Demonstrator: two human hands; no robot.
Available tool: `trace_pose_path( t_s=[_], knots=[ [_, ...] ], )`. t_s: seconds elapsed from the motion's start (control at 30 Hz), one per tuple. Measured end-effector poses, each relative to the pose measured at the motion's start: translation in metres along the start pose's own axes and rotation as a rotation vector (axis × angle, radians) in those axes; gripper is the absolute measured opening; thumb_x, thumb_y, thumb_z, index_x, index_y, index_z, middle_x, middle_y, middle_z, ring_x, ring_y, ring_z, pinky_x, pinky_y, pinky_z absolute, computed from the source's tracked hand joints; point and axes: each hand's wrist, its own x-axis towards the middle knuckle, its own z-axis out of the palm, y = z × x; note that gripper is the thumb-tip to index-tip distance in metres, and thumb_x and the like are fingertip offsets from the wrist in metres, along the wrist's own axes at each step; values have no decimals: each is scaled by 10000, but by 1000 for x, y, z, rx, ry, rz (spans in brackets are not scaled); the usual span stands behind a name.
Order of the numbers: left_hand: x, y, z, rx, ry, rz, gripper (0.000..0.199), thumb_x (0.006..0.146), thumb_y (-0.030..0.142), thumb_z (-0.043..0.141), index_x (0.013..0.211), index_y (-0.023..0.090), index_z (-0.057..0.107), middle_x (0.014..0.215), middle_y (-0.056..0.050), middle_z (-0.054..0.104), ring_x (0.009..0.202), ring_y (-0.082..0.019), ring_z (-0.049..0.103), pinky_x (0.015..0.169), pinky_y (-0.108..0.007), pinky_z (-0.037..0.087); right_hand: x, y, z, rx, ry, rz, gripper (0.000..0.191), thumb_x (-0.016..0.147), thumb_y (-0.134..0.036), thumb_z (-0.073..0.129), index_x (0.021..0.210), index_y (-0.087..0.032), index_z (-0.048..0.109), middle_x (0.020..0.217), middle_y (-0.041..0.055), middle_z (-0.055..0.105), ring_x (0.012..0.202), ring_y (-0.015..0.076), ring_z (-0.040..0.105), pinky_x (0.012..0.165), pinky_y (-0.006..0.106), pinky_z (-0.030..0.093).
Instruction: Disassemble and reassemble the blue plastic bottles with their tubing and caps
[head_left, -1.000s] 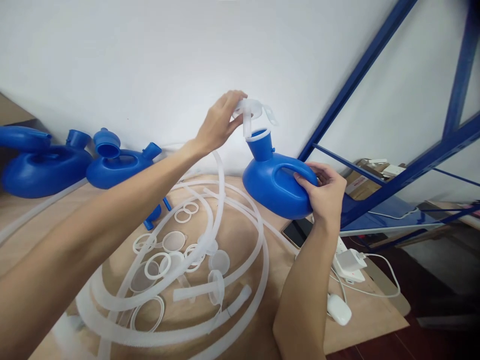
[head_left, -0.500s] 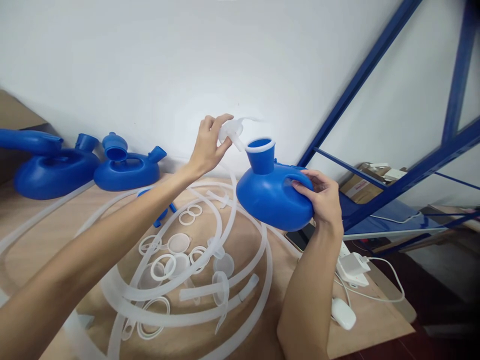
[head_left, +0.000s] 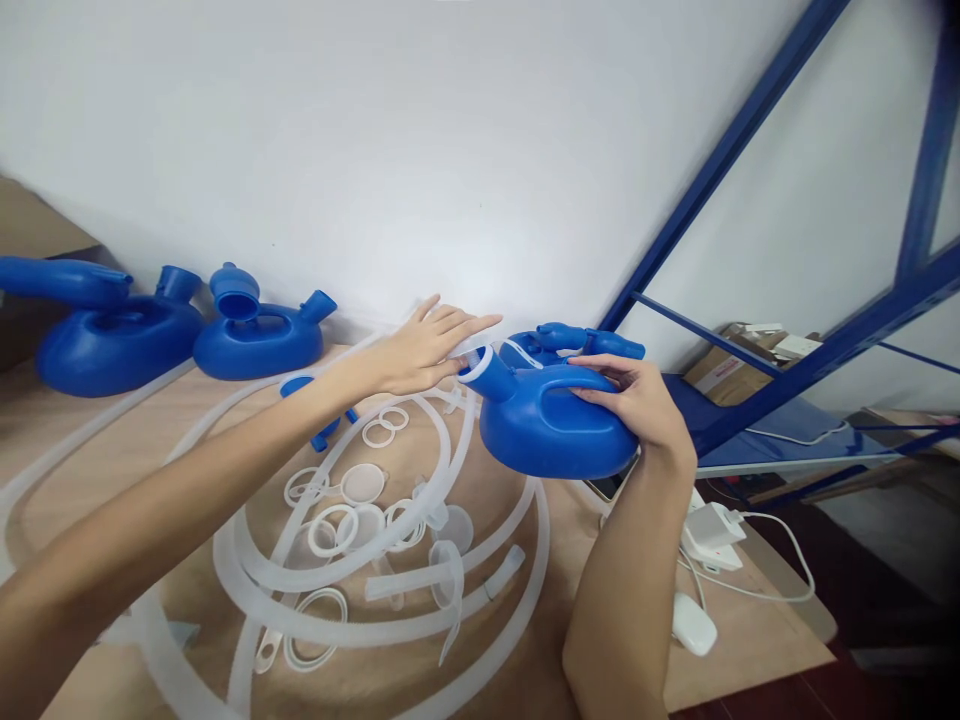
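Observation:
My right hand (head_left: 637, 395) grips the handle of a blue urinal bottle (head_left: 555, 430), held above the table and tilted so its neck points left. A white ring sits around the bottle's mouth (head_left: 486, 365). My left hand (head_left: 431, 350) is at that mouth, fingers stretched forward and thumb below, on a translucent plastic cap (head_left: 474, 345). Most of the cap is hidden by the fingers; its short tube points into the neck. A thin translucent strap (head_left: 523, 352) shows behind the neck.
Coiled translucent hoses (head_left: 330, 630), white rings (head_left: 379, 432) and translucent caps (head_left: 364, 484) lie on the wooden table (head_left: 720, 670). Blue bottles (head_left: 255, 350) stand along the wall. At right are a power strip with a charger (head_left: 712, 530), a white mouse (head_left: 694, 622) and a blue shelf frame (head_left: 720, 180).
My left hand has brought the cap down to the bottle's mouth, its fingers now straighter. The bottle has tipped left and sunk slightly, showing another blue bottle behind it.

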Motion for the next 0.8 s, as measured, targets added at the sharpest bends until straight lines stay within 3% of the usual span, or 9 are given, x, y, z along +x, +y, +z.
trace_pose_path(
  t_s=[0.1, 0.27, 0.43, 0.57, 0.7, 0.8],
  knots=[
    [-4, 5, -4, -142, -52, -70, 679, 1098, 565, 288, 1689, 236, 229, 1526, -139, 546, 1436, -306, 471, 1293, -640, 103, 0, 3, -2, 26, 20, 32, 394, 664, -411, 914, 1020, -255, 846, 1234, 78, 796, 1204, 373, 720, 1098, 556, 548],
    [-1, 14, 13, 81, 79, -48, 1005, 933, 831, 436, 1609, 90, 393, 1428, -230, 611, 1363, -390, 524, 1276, -681, 150, 4, 5, 4, -5, 8, 20, 365, 656, -421, 923, 989, -290, 856, 1154, 43, 824, 1171, 372, 734, 1088, 560, 561],
    [-4, 12, 39, 202, 258, -36, 843, 999, 734, 413, 1521, 77, 495, 1392, -263, 646, 1279, -389, 590, 1182, -651, 352, 7, 6, 10, 0, 38, -1, 416, 638, -409, 948, 1032, -310, 855, 1171, 30, 821, 1178, 366, 736, 1100, 550, 562],
    [-6, 19, 43, 169, 415, 6, 716, 1025, 641, 493, 1532, 136, 481, 1391, -247, 654, 1215, -350, 651, 1031, -535, 505, 10, 13, 11, 103, 3, -6, 460, 608, -426, 967, 1032, -285, 855, 1141, 46, 827, 1150, 368, 745, 1058, 543, 587],
    [-2, 29, 44, 153, 579, 3, 618, 1039, 535, 557, 1543, 189, 462, 1446, -230, 632, 1263, -330, 647, 1037, -492, 513, 14, 17, 18, 179, 4, 14, 506, 551, -451, 995, 992, -252, 848, 1115, 72, 829, 1125, 379, 751, 1034, 562, 593],
    [3, 30, 47, 138, 621, -56, 577, 1053, 517, 536, 1534, 203, 481, 1451, -218, 637, 1270, -327, 646, 1061, -501, 505, 17, 18, 25, 249, 10, 28, 449, 578, -422, 994, 978, -286, 842, 1098, 40, 832, 1137, 373, 744, 1062, 565, 575]
  ],
)
